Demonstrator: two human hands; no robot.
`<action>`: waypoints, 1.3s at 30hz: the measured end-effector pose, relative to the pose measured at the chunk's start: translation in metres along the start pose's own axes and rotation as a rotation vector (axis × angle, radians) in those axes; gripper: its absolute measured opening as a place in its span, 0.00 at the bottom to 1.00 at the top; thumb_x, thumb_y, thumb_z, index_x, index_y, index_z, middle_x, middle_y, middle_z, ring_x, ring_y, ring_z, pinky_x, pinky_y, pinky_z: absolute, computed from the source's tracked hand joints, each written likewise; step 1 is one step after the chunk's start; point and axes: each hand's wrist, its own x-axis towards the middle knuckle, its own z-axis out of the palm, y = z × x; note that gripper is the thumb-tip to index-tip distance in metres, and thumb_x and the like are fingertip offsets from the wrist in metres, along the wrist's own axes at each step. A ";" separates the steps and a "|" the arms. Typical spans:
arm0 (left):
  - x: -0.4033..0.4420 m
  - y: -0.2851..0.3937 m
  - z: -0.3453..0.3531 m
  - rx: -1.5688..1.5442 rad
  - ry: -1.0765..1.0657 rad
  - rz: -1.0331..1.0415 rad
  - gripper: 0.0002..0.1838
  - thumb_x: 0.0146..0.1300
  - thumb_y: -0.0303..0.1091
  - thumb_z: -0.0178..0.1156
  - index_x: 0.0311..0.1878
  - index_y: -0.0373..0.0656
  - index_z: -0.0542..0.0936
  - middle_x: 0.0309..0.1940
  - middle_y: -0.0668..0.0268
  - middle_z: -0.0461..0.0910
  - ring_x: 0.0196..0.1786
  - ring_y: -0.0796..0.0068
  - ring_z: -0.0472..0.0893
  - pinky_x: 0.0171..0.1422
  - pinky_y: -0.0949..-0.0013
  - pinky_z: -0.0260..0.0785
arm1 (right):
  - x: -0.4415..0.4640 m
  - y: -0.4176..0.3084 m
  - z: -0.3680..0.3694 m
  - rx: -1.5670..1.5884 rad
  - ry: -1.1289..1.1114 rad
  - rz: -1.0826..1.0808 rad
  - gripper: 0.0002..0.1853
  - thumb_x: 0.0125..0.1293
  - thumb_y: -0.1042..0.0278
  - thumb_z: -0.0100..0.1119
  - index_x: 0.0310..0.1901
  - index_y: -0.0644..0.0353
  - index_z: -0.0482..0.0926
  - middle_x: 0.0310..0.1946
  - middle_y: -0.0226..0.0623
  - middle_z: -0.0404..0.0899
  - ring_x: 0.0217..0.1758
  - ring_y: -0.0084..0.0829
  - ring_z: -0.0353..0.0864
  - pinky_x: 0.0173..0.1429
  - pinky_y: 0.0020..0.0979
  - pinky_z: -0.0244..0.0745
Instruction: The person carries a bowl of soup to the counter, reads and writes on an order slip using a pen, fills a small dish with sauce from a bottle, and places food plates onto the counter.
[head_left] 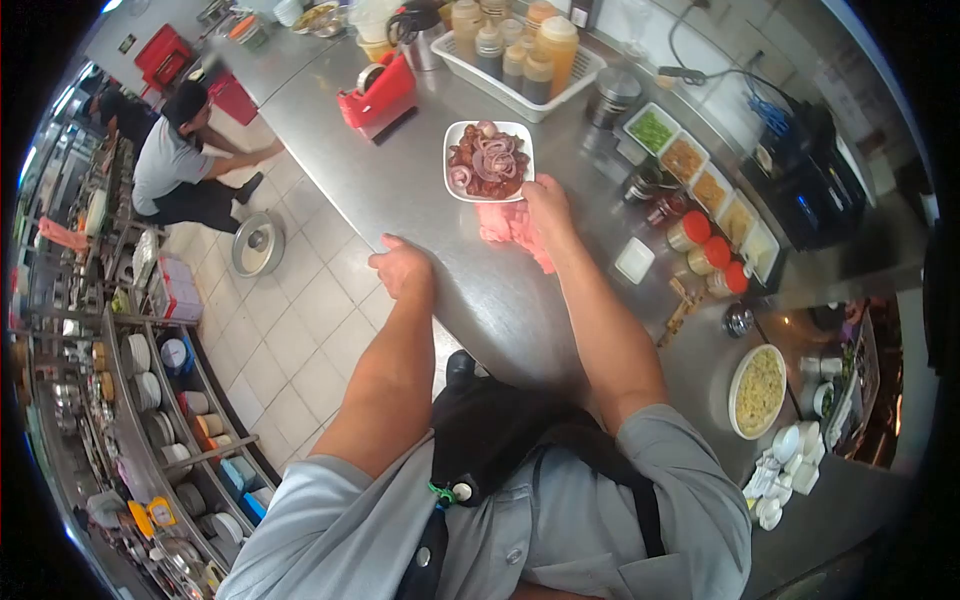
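Observation:
My right hand (547, 208) grips the near right rim of a square white bowl (449, 181) above the steel counter. Meat pieces (509, 186) in dark red sauce fill it, topped with sliced purple onion rings (494, 158). Just under the bowl and my right wrist lies a crumpled pink cloth (512, 228); whether the bowl touches it I cannot tell. My left hand (405, 268) is loosely curled beside the counter's left edge, with nothing visible in it. A small white dish (635, 260) sits to the right of my right forearm.
On the steel counter (490, 290) stand a red tape dispenser (378, 97), a white basket (580, 82) of sauce bottles, topping trays (697, 170), red-lidded jars (709, 256) and an oval dish (742, 396). Across the aisle, a person (170, 165) crouches near a metal bowl (240, 262) on the floor.

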 end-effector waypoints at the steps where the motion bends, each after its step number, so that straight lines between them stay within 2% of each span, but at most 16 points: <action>1: -0.003 0.000 -0.004 -0.027 -0.025 0.004 0.36 0.81 0.62 0.42 0.65 0.33 0.71 0.58 0.41 0.84 0.61 0.39 0.85 0.68 0.41 0.75 | -0.020 -0.012 -0.009 0.030 -0.012 0.043 0.19 0.70 0.74 0.52 0.60 0.72 0.74 0.46 0.50 0.84 0.33 0.39 0.89 0.39 0.39 0.90; 3: -0.009 0.000 -0.013 -0.071 -0.084 0.017 0.38 0.81 0.61 0.40 0.70 0.31 0.69 0.64 0.38 0.81 0.67 0.36 0.81 0.74 0.41 0.70 | -0.059 -0.028 -0.033 0.096 -0.025 0.128 0.19 0.70 0.74 0.52 0.61 0.72 0.73 0.47 0.49 0.85 0.33 0.39 0.89 0.39 0.39 0.90; 5: -0.003 -0.005 -0.001 -0.082 -0.001 0.022 0.37 0.80 0.63 0.44 0.66 0.33 0.72 0.58 0.40 0.84 0.62 0.39 0.84 0.67 0.40 0.76 | -0.094 -0.032 -0.067 0.094 -0.046 0.125 0.19 0.70 0.74 0.52 0.61 0.71 0.72 0.47 0.50 0.85 0.34 0.39 0.90 0.39 0.40 0.91; 6: 0.003 -0.009 0.004 -0.129 0.005 0.017 0.37 0.80 0.63 0.45 0.67 0.33 0.72 0.59 0.40 0.84 0.62 0.39 0.84 0.67 0.40 0.76 | -0.114 -0.032 -0.089 0.094 -0.037 0.122 0.20 0.70 0.74 0.52 0.62 0.71 0.72 0.47 0.50 0.85 0.35 0.39 0.90 0.39 0.41 0.91; 9: 0.007 -0.010 0.009 -0.264 -0.034 -0.056 0.35 0.79 0.63 0.48 0.65 0.36 0.74 0.57 0.43 0.86 0.59 0.41 0.86 0.63 0.41 0.80 | -0.178 -0.018 -0.155 0.057 0.099 0.071 0.19 0.71 0.76 0.49 0.61 0.69 0.73 0.46 0.49 0.86 0.38 0.41 0.90 0.42 0.42 0.90; 12: 0.010 -0.013 0.013 -0.346 -0.073 -0.063 0.33 0.75 0.61 0.56 0.60 0.35 0.78 0.52 0.44 0.88 0.52 0.42 0.89 0.58 0.43 0.83 | -0.256 -0.011 -0.211 0.035 0.331 0.054 0.20 0.71 0.76 0.52 0.63 0.69 0.72 0.47 0.47 0.86 0.39 0.39 0.90 0.42 0.41 0.90; 13: 0.008 -0.012 0.014 -0.368 -0.051 -0.075 0.33 0.75 0.59 0.56 0.60 0.33 0.78 0.53 0.44 0.88 0.53 0.43 0.89 0.59 0.44 0.82 | -0.277 -0.007 -0.223 0.041 0.387 0.051 0.20 0.71 0.75 0.52 0.63 0.69 0.72 0.47 0.47 0.86 0.39 0.38 0.90 0.42 0.41 0.90; 18: 0.013 -0.008 0.019 -0.319 0.035 -0.062 0.34 0.74 0.56 0.55 0.63 0.30 0.74 0.57 0.40 0.85 0.60 0.36 0.84 0.69 0.37 0.75 | -0.365 0.009 -0.278 0.110 0.664 0.025 0.19 0.72 0.74 0.52 0.63 0.70 0.72 0.49 0.48 0.85 0.42 0.37 0.90 0.43 0.37 0.92; 20: 0.013 -0.006 0.022 -0.316 0.057 -0.073 0.34 0.74 0.55 0.55 0.64 0.29 0.74 0.57 0.40 0.84 0.61 0.36 0.84 0.69 0.38 0.74 | -0.381 0.024 -0.298 0.152 0.715 0.002 0.20 0.73 0.73 0.54 0.64 0.70 0.71 0.49 0.48 0.85 0.41 0.37 0.91 0.42 0.38 0.93; 23: 0.005 -0.008 0.015 -0.344 0.037 -0.073 0.34 0.74 0.55 0.55 0.65 0.28 0.73 0.58 0.39 0.84 0.61 0.37 0.84 0.69 0.39 0.75 | -0.389 0.036 -0.313 0.139 0.822 -0.016 0.18 0.73 0.74 0.50 0.62 0.69 0.72 0.49 0.48 0.86 0.43 0.37 0.91 0.44 0.39 0.92; 26: -0.006 -0.009 0.006 -0.367 -0.012 -0.053 0.35 0.74 0.54 0.55 0.66 0.28 0.72 0.59 0.39 0.84 0.61 0.38 0.84 0.70 0.41 0.75 | -0.394 0.036 -0.320 0.226 0.818 -0.006 0.19 0.74 0.73 0.51 0.63 0.68 0.72 0.51 0.47 0.85 0.43 0.37 0.91 0.45 0.40 0.92; 29: -0.011 -0.010 0.002 -0.405 -0.035 -0.056 0.34 0.74 0.53 0.56 0.67 0.30 0.72 0.59 0.40 0.84 0.60 0.39 0.85 0.69 0.42 0.76 | -0.409 0.042 -0.350 0.266 0.665 0.005 0.24 0.77 0.65 0.55 0.68 0.70 0.69 0.55 0.49 0.84 0.46 0.41 0.90 0.44 0.42 0.92; 32: 0.019 -0.011 0.025 -0.394 0.007 -0.050 0.33 0.74 0.53 0.56 0.66 0.31 0.72 0.58 0.41 0.85 0.60 0.41 0.85 0.67 0.42 0.77 | -0.418 0.041 -0.395 0.282 0.790 0.024 0.27 0.80 0.60 0.53 0.71 0.70 0.66 0.63 0.53 0.80 0.56 0.45 0.87 0.55 0.50 0.89; 35: 0.023 -0.011 0.023 -0.349 0.006 -0.048 0.32 0.73 0.52 0.57 0.65 0.32 0.72 0.57 0.42 0.85 0.60 0.41 0.85 0.66 0.42 0.78 | -0.413 0.033 -0.423 0.496 0.854 -0.174 0.26 0.83 0.59 0.48 0.73 0.68 0.65 0.67 0.55 0.77 0.62 0.47 0.83 0.64 0.54 0.83; 36: 0.018 -0.011 0.021 -0.330 -0.008 -0.047 0.31 0.73 0.52 0.57 0.65 0.32 0.72 0.57 0.42 0.85 0.60 0.42 0.85 0.66 0.42 0.78 | -0.408 0.028 -0.426 0.600 0.886 -0.233 0.23 0.84 0.62 0.44 0.71 0.68 0.66 0.63 0.53 0.79 0.59 0.47 0.84 0.64 0.53 0.84; 39: 0.042 -0.015 0.035 -0.370 -0.062 0.000 0.31 0.73 0.52 0.57 0.65 0.33 0.72 0.56 0.42 0.86 0.60 0.42 0.85 0.67 0.42 0.77 | -0.395 0.033 -0.440 0.607 0.876 -0.257 0.21 0.85 0.61 0.45 0.69 0.68 0.67 0.59 0.52 0.81 0.58 0.46 0.85 0.63 0.52 0.84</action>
